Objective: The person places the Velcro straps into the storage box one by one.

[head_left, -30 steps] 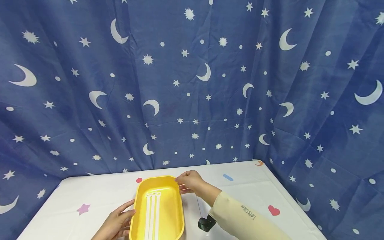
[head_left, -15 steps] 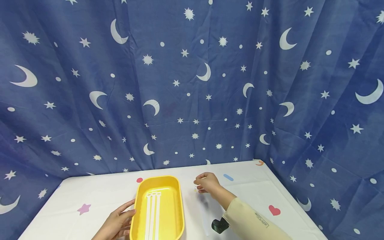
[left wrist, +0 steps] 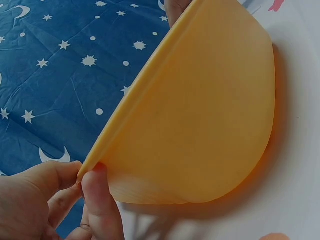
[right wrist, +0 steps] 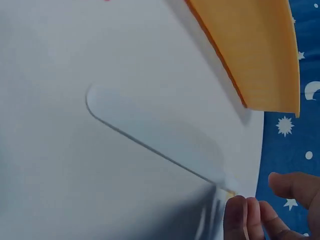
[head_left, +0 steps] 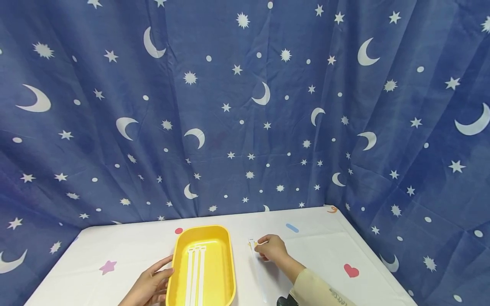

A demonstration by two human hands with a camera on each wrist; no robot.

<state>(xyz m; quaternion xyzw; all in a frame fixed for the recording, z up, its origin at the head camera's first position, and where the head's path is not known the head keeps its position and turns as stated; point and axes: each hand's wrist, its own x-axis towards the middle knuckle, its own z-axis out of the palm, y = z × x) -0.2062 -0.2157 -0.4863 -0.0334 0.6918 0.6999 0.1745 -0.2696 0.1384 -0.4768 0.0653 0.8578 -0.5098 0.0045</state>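
My left hand (head_left: pixel 149 282) holds a deep yellow tray (head_left: pixel 223 272) by its left side; in the left wrist view, thumb and finger pinch its rim. Three long white strips with square heads, resembling cable ties, lie side by side in the tray (left wrist: pixel 200 110). A similar pale strip (head_left: pixel 258 272) lies on the table to the tray's right. My right hand (head_left: pixel 273 248) is low beside that strip's head. In the right wrist view the fingertips are close to the strip (right wrist: pixel 155 135), with the thumb held apart; whether they touch it, I cannot tell.
A white cloth with printed shapes, among them a heart (head_left: pixel 351 270) and a star (head_left: pixel 108 267), covers the table. Blue curtains (head_left: pixel 229 106) with moons and stars rise behind and at the sides. A black object (head_left: pixel 287 301) shows under the right forearm.
My right hand has left the tray's right rim, moved right, then come down and nearer beside the pale strip's head. The left hand has stayed on the tray.
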